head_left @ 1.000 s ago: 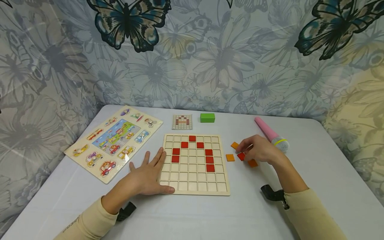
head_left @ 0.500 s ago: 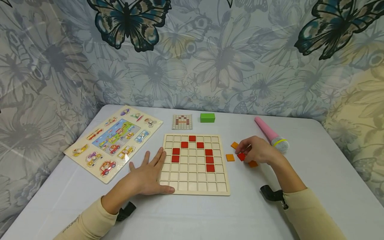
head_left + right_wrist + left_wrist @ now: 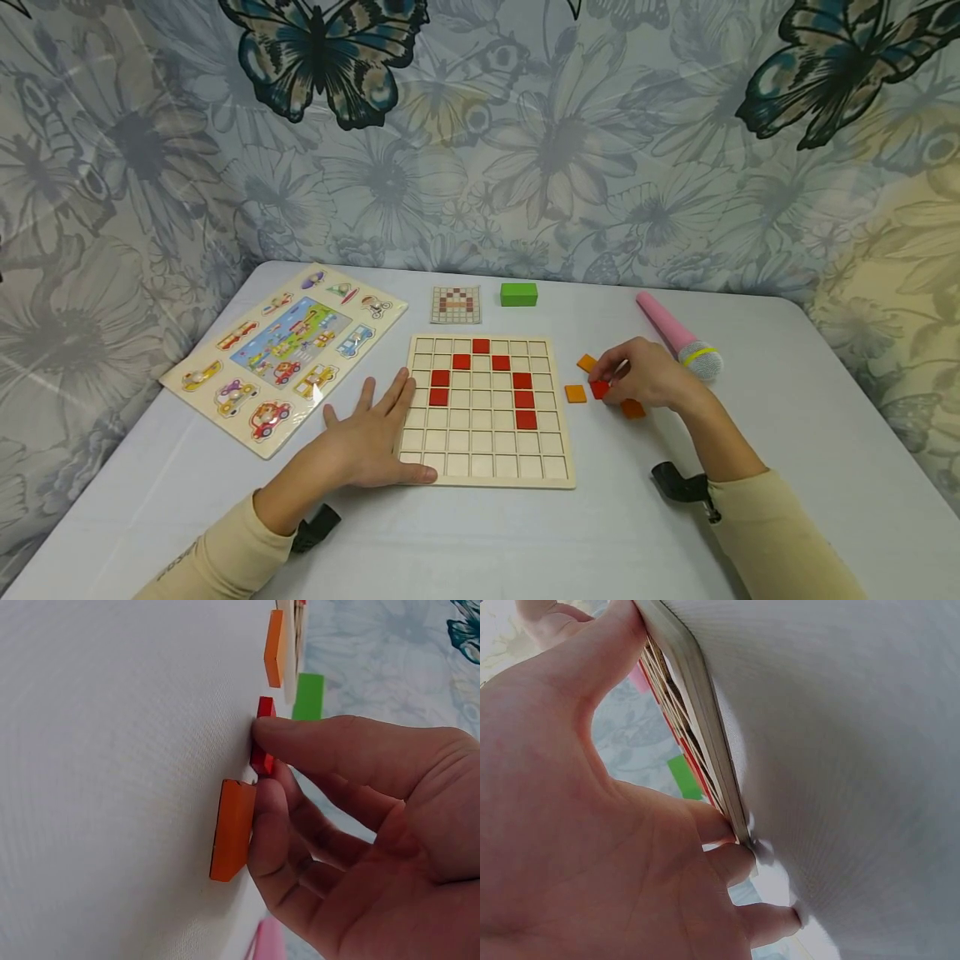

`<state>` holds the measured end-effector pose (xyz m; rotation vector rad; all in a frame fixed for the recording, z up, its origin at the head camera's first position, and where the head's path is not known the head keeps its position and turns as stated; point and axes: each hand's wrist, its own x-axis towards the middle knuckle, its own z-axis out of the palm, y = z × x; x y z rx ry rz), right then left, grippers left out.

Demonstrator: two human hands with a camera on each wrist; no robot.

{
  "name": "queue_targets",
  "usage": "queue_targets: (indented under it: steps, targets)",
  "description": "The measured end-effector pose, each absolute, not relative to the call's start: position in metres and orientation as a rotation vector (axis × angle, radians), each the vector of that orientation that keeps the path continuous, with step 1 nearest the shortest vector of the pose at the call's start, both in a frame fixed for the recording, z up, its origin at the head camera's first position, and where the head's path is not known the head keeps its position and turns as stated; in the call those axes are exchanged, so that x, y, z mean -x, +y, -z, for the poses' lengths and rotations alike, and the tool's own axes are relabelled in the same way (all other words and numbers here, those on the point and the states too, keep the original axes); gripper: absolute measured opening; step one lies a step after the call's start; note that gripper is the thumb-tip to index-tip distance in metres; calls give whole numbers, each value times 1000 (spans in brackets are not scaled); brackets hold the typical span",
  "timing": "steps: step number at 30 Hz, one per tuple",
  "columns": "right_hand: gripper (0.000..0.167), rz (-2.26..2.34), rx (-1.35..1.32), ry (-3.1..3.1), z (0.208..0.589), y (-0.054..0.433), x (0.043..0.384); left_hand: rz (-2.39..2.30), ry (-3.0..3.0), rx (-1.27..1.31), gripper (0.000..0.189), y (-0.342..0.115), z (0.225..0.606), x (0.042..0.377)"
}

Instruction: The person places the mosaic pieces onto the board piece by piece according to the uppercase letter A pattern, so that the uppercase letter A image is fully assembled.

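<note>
In the head view my left hand (image 3: 356, 446) lies with fingers spread along the left side of a wooden grid board (image 3: 483, 418), thumb at its near edge. The left wrist view has the fingertips and thumb right at the board's rim (image 3: 705, 720). Several red square tiles (image 3: 527, 420) sit in the grid in an arch. Right of the board, my right hand (image 3: 651, 375) pinches a loose red tile (image 3: 598, 389) low at the tabletop; its thumb overlaps the tile (image 3: 262, 761) in the right wrist view. Orange tiles (image 3: 575, 394) surround that hand, one (image 3: 234, 831) right beside its fingers.
Behind the board are a small pattern card (image 3: 455, 306) and a green block (image 3: 518, 294). A pink toy microphone (image 3: 666, 322) lies beyond the right hand. At the left rests a picture puzzle board (image 3: 285, 358) with vehicles. A patterned cloth (image 3: 562, 150) hangs behind the table.
The loose red tile has shifted slightly left with the fingers of my right hand. My left hand and the grid board have stayed in place.
</note>
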<state>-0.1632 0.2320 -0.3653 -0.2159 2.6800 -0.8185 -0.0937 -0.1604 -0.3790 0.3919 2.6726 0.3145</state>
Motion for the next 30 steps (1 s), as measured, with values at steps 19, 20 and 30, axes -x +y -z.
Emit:
queue_targets:
  steps: [19,20,30]
  targets:
    - [25,858,172,2671,361,231,163,-318,2667,-391,134,-159,376,92]
    - [25,866,167,2665,361,231,163,-317,2666,-391,134,-159,376,92]
    - [27,931,149,2658,358,228,162,-310,2664,-386,133,-160,377,93]
